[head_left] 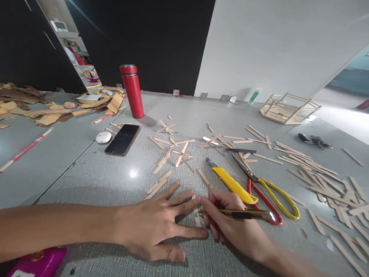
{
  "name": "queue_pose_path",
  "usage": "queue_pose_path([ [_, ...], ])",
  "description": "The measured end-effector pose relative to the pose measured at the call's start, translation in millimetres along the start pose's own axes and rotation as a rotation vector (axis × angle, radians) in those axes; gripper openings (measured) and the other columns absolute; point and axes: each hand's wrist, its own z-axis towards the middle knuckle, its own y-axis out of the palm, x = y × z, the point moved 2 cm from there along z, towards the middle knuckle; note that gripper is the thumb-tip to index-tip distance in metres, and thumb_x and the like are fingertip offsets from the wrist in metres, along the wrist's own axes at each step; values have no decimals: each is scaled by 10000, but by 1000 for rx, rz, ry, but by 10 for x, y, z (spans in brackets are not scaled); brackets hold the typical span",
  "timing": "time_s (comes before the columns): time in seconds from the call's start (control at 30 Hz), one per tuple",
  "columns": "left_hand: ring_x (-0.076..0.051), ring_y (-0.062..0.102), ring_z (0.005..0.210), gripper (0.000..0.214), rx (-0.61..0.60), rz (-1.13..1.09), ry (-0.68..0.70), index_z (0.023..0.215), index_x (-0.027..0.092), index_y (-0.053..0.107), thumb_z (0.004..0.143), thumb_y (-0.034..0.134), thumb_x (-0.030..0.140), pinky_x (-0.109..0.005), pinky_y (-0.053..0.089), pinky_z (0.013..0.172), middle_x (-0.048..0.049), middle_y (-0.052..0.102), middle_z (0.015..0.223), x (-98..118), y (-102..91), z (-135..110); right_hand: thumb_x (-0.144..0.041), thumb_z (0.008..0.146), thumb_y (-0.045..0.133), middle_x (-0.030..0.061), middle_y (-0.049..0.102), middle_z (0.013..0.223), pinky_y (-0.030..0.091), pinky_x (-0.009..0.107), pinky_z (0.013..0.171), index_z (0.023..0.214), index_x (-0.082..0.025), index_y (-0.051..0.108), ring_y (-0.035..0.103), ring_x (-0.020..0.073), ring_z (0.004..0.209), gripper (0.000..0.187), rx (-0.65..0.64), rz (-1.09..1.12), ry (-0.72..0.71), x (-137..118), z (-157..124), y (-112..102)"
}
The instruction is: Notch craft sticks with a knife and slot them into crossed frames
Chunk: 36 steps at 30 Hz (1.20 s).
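My left hand (161,223) lies flat on the table with its fingers spread. Its index and middle fingertips touch or overlap a short wooden craft stick (197,219). My right hand (230,219) is closed in a writing grip round a slim gold-and-black pen-shaped tool (242,214). The tool's tip meets the stick between my left fingers, and I cannot make out whether it is a pen or a blade. Just beyond my right hand are a yellow utility knife (230,182) and scissors (259,184) with red and yellow handles.
Loose craft sticks (325,184) are heaped at the right. Farther back stand a red flask (132,92) and a stick frame (288,109). A phone (123,139), a white earbud case (103,137), a black pen (240,150) and cardboard scraps (52,109) lie about.
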Motion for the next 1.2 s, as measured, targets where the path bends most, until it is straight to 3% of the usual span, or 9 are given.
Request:
queue_pose_path([
  [0.37, -419, 251, 1558, 530, 12, 51, -3, 1551, 303, 468, 1056, 466, 492, -714, 187, 1223, -160, 356, 1662, -11, 19, -13, -475, 1041, 532, -61, 520, 516, 368, 235, 477, 675, -223, 469, 467, 95, 452, 449, -60, -183, -88, 30, 40, -16],
  [0.63, -413, 239, 1564, 508, -21, 74, -21, 1550, 315, 470, 1063, 446, 455, -706, 177, 1229, -145, 369, 1657, -3, 29, -17, -435, 1071, 463, -83, 313, 601, 284, 275, 499, 673, -248, 344, 305, 119, 547, 456, 34, -395, -259, -12, 16, 8],
  [0.8, -433, 287, 1542, 498, 36, 49, 2, 1536, 299, 493, 1057, 476, 436, -728, 199, 1213, -158, 373, 1653, -5, 32, -22, -456, 1068, 460, -81, 414, 531, 337, 275, 505, 669, -247, 405, 388, 115, 485, 454, 2, -307, -181, 1, 24, -1],
  [1.03, -430, 283, 1545, 502, 12, 115, 9, 1552, 304, 471, 1059, 475, 402, -720, 220, 1207, -172, 391, 1638, -6, 37, -11, -471, 1062, 474, -72, 481, 542, 350, 258, 493, 683, -238, 442, 426, 108, 485, 447, -52, -264, -165, 73, 40, -39],
  [1.2, -409, 299, 1543, 514, 15, 159, 13, 1557, 313, 459, 1049, 493, 384, -691, 226, 1221, -153, 395, 1638, -6, 40, -9, -474, 1061, 479, -76, 396, 572, 306, 264, 500, 657, -235, 391, 374, 109, 527, 477, -8, -344, -231, 68, 55, -25],
])
